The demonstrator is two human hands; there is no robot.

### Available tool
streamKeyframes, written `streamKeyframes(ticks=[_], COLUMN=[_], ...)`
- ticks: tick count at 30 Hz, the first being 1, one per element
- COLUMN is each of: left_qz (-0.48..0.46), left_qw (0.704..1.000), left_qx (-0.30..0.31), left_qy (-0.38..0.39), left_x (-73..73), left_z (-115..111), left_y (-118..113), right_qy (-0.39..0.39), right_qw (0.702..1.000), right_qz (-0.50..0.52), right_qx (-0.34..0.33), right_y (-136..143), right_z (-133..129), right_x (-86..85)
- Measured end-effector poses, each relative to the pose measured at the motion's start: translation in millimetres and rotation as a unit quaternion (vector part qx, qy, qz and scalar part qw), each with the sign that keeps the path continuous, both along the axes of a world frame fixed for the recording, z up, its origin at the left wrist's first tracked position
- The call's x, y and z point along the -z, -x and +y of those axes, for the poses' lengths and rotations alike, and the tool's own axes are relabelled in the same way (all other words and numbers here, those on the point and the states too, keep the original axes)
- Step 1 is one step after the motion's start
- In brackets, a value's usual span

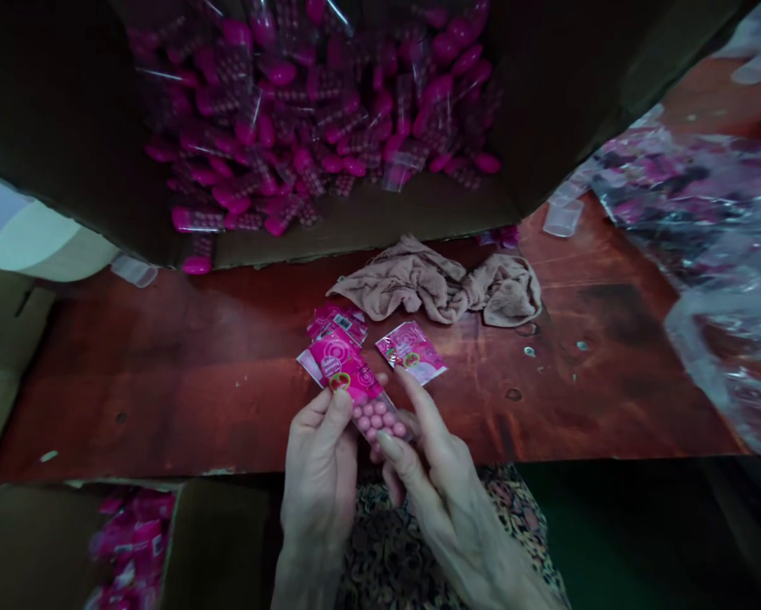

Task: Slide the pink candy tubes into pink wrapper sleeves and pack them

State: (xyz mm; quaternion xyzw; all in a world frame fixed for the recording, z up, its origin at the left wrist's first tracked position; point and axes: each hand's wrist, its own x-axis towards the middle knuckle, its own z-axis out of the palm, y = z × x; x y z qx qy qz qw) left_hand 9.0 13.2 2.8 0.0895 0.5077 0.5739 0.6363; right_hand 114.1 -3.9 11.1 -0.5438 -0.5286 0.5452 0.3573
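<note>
A clear tube of pink candy balls [379,419] is held at a slant between my two hands, above the table's front edge. At its upper end is a bright pink printed wrapper [346,366]; whether the tube sits inside it or behind it, I cannot tell. My left hand [322,449] pinches the wrapper and tube from the left, thumb on top. My right hand [428,457] grips the tube's lower end between thumb and fingers. Just beyond lie a small stack of pink wrappers [339,324] and a single wrapper [412,349] on the tabletop.
A big cardboard box [368,229] full of pink-capped candy tubes [304,161] lies open ahead. A crumpled cloth [431,284] rests before it. Clear plastic bags [704,220] cover the right side. Pink wrappers [139,542] fill a lower-left box. A pale round container [50,246] stands left.
</note>
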Motion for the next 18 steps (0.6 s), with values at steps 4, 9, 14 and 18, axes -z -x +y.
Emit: streamKeyframes(ticks=[4,9,14,18], left_qz=[-0.002,-0.030,-0.023,-0.022], left_qw=[1.000,0.998,0.997,0.996], left_qx=[-0.008,0.049,0.068,0.082], left_qy=[0.009,0.012,0.019,0.027], left_x=[1.7,3.7,1.7,-0.1], left_z=[-5,-10,-8,-9], left_y=[-10,-15,-13,-18], right_qy=[0.015,0.007,0.057,0.101], right_qw=[0.999,0.999,0.989,0.976], right_qz=[0.007,0.011,0.135,0.190], right_qx=[0.031,0.053,0.015,0.018], right_y=[2,0,-6,-11], right_z=[-2,5,12,13], right_x=[2.7,5.6,8.9,16.8])
